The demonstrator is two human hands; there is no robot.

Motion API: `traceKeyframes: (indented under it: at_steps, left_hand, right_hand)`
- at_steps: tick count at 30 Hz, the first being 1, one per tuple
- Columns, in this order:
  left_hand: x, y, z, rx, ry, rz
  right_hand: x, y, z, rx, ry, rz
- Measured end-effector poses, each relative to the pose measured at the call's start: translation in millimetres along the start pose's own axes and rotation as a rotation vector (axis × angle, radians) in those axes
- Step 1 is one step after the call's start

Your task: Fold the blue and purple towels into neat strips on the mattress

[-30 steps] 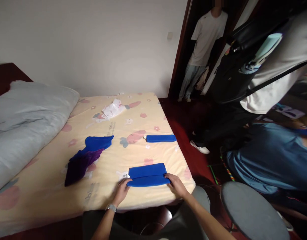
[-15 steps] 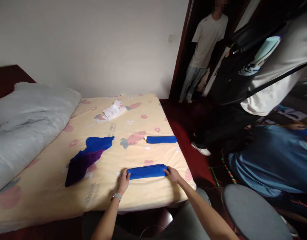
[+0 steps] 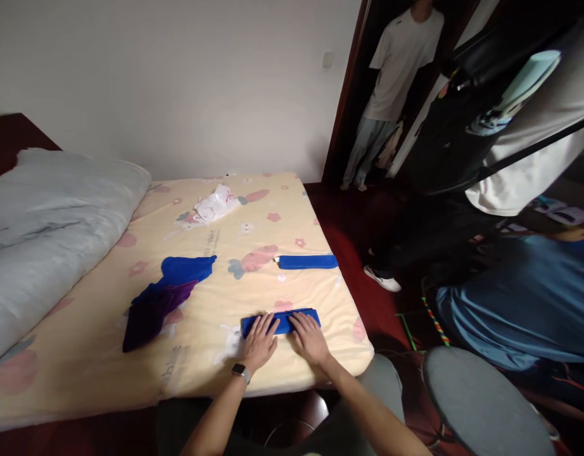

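A blue cloth (image 3: 283,324), folded into a long strip, lies near the front right edge of the bed. Flat on its left part rests my left hand (image 3: 260,342), fingers spread. My right hand (image 3: 310,335) lies open across the right part, fingers stretched out. Between the two hands a stretch of blue fabric shows. Farther back sits a second folded blue cloth (image 3: 308,262) with a small pale tag at its left end. To the left, a crumpled blue cloth (image 3: 187,268) partly overlaps a dark purple cloth (image 3: 152,316).
The bed (image 3: 97,380) carries a patterned sheet, a white plastic bag (image 3: 216,204) and a grey quilt (image 3: 59,221). A round grey stool (image 3: 486,399) stands at my right. One person (image 3: 406,69) is in the doorway; others (image 3: 520,297) are close on the right.
Both hands have let go of the folded cloth's ends and moved inward. They now lie flat on top of it, fingers spread. The cloth has stayed in about the same place.
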State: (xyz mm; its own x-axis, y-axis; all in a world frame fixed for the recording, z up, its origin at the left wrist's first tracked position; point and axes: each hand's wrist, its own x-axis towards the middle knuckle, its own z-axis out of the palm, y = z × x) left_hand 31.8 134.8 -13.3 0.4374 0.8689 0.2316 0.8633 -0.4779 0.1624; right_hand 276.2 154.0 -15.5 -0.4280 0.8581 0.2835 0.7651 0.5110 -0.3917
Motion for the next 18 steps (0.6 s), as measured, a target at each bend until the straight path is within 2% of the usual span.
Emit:
traceKeyframes:
  at_steps: [3,7,13,18]
  left_hand:
    - [11.4,1.8,15.8,0.0,-0.039,0.018]
    - [11.0,-25.1,24.6,0.005,-0.059,-0.001]
    - [-7.6,-74.0,13.2,0.015,-0.102,-0.018]
    - [-19.8,-93.3,-1.4,-0.092,-0.139,-0.016]
  right_hand:
    - [8.7,-5.3,16.2,-0.048,-0.089,-0.125]
    - [19.6,22.7,14.4,-0.048,-0.168,-0.179]
    - [24.2,69.8,-3.4,0.009,-0.255,-0.144]
    - [24.5,84.0,-8.6,0.08,-0.259,-0.123]
